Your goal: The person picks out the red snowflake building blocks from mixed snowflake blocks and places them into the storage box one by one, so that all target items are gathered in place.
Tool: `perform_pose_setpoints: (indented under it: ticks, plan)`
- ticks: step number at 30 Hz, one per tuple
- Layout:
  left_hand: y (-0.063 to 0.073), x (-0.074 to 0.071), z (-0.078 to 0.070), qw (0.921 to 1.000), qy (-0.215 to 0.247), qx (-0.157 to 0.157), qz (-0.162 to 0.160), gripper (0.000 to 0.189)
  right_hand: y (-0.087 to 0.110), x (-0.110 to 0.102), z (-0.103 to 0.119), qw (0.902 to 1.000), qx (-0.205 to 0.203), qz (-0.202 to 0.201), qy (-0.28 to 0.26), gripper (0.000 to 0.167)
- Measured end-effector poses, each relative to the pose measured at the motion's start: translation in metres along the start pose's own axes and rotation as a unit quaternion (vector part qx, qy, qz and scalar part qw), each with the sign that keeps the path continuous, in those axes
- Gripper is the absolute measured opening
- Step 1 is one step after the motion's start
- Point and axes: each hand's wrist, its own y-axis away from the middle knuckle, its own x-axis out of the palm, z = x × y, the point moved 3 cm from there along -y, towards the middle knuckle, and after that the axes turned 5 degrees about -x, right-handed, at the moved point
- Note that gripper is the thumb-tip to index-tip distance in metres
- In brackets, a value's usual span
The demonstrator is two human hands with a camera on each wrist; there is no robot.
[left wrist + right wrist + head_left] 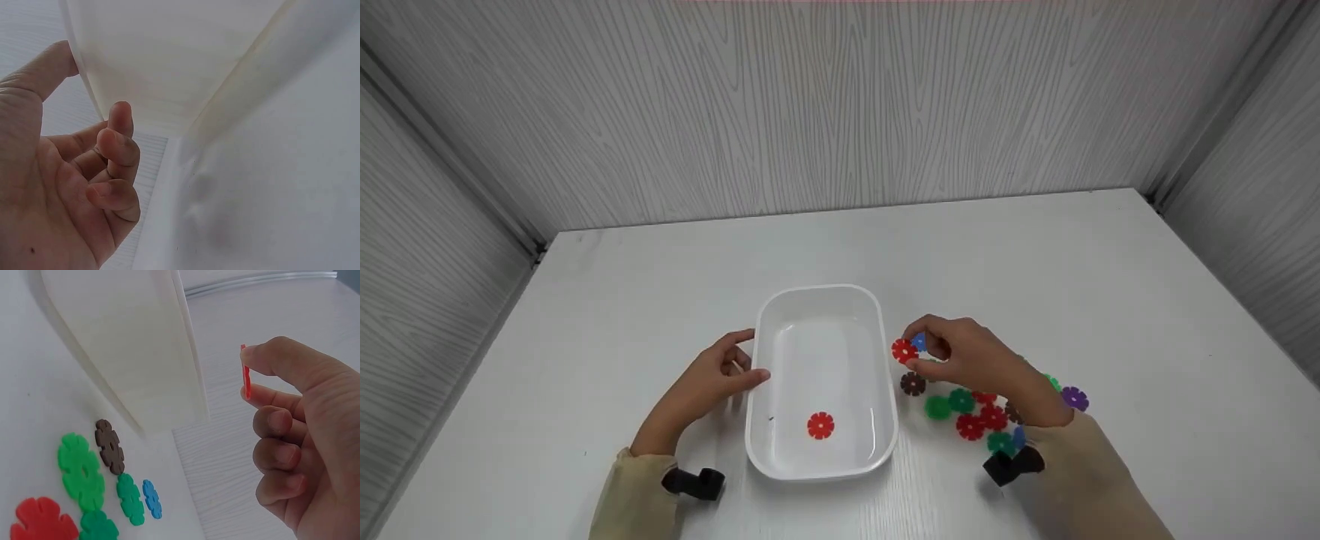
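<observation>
A white plastic tray (825, 337) stands on the table, with an orange-red notched disc (820, 425) lying flat inside it near the front. My left hand (718, 379) holds the tray's left side: the thumb lies over the rim, the other fingers are bent along the outer wall. Between thumb and index finger, my right hand (971, 356) pinches a red notched disc (904, 351) by its edges, just right of the tray. In the right wrist view this red disc (246, 372) is edge-on, and the remaining fingers are curled.
Several loose notched discs lie right of the tray: a brown one (913, 384), a light green one (938, 408), a red one (970, 427) and a purple one (1074, 398) among them. My right forearm partly hides this pile. Wood-patterned panels (840, 105) enclose the table's back and sides.
</observation>
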Motion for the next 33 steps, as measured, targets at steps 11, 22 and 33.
perform_pose_setpoints:
  ticks: [11,22,33]
  plan:
    - [-0.002,-0.002,0.0,1.0,0.006,0.006,0.003,0.072,-0.028,0.018,0.03,0.999,0.042,0.011,0.009,0.038]
    - [-0.002,0.0,-0.001,1.0,-0.002,-0.006,-0.003,0.072,-0.053,0.045,0.049,0.9964,0.041,0.001,0.074,0.038]
    - [-0.002,0.0,-0.002,1.0,-0.002,-0.003,-0.001,0.069,-0.062,0.066,0.049,0.996,0.023,0.032,0.08,0.035]
